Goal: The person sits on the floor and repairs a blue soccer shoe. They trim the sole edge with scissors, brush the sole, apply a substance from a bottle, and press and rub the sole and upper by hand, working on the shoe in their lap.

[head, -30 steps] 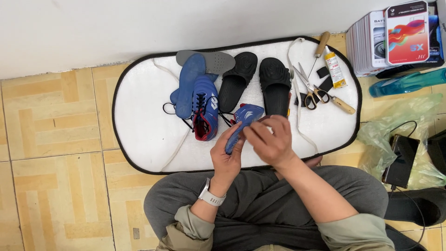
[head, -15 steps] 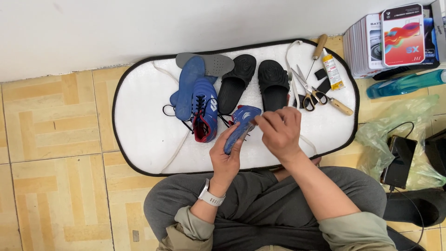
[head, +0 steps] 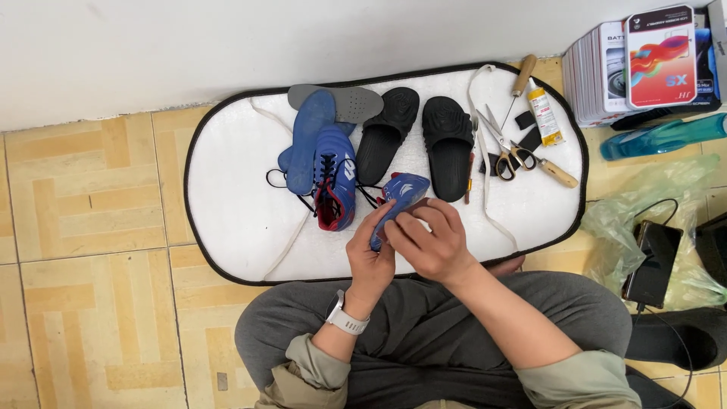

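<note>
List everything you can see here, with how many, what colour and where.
mat: 1, white with black edge, on tiled floor
shoe in hands: 1, blue, above mat's near edge
shoe: 1, blue, laced, mid mat
insoles: blue, grey, mat's far side
slides: 2, black, mid mat
scissors: 1, right of slides
glue tube: 1, white and yellow, mat's right
boxes: stack, top right
left hand: grips blue shoe
right hand: on shoe

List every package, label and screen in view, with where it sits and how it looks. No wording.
Stack of flat boxes: top right by the wall, white edges, front one red with a colourful swirl.
Glue tube: on the white mat's right side, yellow and white label.
Dark phone: right, on clear plastic bag, screen off.
</note>
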